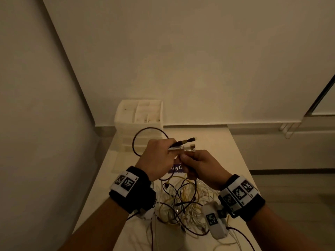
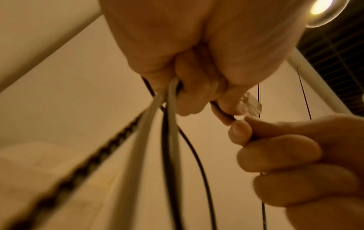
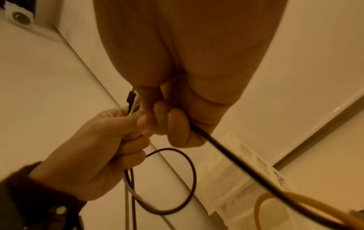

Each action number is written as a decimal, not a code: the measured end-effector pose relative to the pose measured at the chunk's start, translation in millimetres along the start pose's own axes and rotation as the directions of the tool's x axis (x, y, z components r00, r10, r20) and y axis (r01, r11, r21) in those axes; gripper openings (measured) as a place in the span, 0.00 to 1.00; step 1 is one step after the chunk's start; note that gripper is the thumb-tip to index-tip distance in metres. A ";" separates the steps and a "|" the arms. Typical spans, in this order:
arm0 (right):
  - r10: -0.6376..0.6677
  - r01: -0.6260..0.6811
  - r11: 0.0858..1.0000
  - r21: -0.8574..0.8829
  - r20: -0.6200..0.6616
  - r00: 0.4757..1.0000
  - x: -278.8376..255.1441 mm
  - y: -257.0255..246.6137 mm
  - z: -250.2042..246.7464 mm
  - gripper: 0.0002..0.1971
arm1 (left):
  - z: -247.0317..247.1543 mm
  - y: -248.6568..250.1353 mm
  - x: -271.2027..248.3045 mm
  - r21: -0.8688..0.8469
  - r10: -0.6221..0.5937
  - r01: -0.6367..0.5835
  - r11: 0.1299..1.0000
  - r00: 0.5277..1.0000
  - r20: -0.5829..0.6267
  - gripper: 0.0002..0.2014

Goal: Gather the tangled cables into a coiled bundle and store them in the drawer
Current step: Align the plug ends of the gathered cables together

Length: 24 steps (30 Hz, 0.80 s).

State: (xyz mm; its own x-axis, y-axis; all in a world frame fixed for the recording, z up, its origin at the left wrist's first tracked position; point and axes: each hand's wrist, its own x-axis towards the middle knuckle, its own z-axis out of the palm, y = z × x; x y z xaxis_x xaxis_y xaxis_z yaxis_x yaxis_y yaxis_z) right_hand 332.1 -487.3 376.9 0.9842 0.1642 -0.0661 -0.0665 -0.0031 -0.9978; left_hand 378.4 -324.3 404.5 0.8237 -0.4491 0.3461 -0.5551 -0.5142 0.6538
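Above the table my left hand (image 1: 159,158) grips several cable ends (image 1: 184,144), black and white plugs sticking out to the right past its fingers. A black loop (image 1: 143,140) curls out behind it. My right hand (image 1: 201,165) meets the left one and pinches a black cable (image 3: 232,157) that trails down. In the left wrist view white and black cables (image 2: 169,140) hang from my fist, with a clear plug (image 2: 251,104) by the fingertips. A tangled pile of white, yellow and black cables (image 1: 183,201) lies on the table under my wrists. The white drawer unit (image 1: 139,122) stands at the table's far left.
The pale table (image 1: 213,142) runs away from me, with walls to the left and behind. A blue-labelled card (image 1: 176,168) lies under my hands. A white device (image 1: 215,221) sits among the cables near my right wrist. A yellow tube loop (image 3: 295,202) shows in the right wrist view.
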 end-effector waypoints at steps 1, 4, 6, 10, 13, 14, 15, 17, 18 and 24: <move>-0.013 0.014 1.000 -0.019 0.017 1.000 -2.1 0.3 -3.1 0.13 | -3.2 1.3 2.8 0.032 0.015 -0.013 0.999 0.998 -0.053 0.06; -0.110 0.108 0.978 -0.179 0.001 0.994 -6.6 7.3 -12.3 0.10 | -17.1 4.7 14.3 0.073 0.034 -0.018 0.997 0.973 -0.228 0.06; -0.170 0.157 0.952 -0.262 -0.027 0.985 -7.9 17.1 -16.6 0.11 | -24.9 4.5 21.8 0.050 0.016 0.001 0.999 0.941 -0.338 0.06; -0.180 0.151 0.876 -0.459 -0.020 0.984 -0.4 46.9 -20.3 0.10 | -44.5 0.1 29.6 0.045 -0.006 0.037 0.998 0.836 -0.548 0.11; -0.207 0.131 0.885 -0.447 -0.125 0.970 6.8 73.7 -30.4 0.10 | -60.2 -11.1 33.7 0.045 -0.027 0.074 0.996 0.766 -0.642 0.12; -0.198 0.112 0.909 -0.402 -0.179 0.964 9.2 77.8 -33.1 0.10 | -60.2 -11.4 31.9 0.043 -0.042 0.087 0.995 0.784 -0.620 0.11; -0.181 0.092 0.933 -0.349 -0.234 0.955 11.9 80.0 -34.6 0.10 | -58.1 -9.0 28.5 0.012 -0.062 0.086 0.996 0.807 -0.587 0.10; -0.135 0.079 0.979 -0.188 -0.302 0.944 15.1 72.9 -33.0 0.11 | -45.9 -0.6 19.5 -0.066 -0.097 0.074 0.995 0.865 -0.492 0.10; -0.096 0.077 0.994 -0.073 -0.314 0.945 16.0 65.3 -31.6 0.11 | -37.7 3.8 14.8 -0.091 -0.106 0.075 0.993 0.905 -0.411 0.12; -0.085 0.137 0.962 0.238 -0.215 0.973 28.1 15.8 -27.4 0.11 | 2.3 -2.4 8.5 -0.092 -0.099 0.095 0.991 0.994 -0.048 0.09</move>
State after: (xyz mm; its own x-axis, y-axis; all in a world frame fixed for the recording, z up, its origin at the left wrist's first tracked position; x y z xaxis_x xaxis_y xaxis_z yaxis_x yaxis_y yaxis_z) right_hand 363.2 -509.7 359.0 0.9985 -0.0521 0.0189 0.0315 0.2539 -0.9667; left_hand 386.5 -328.5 404.4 0.8793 -0.3602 0.3114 -0.4617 -0.4851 0.7426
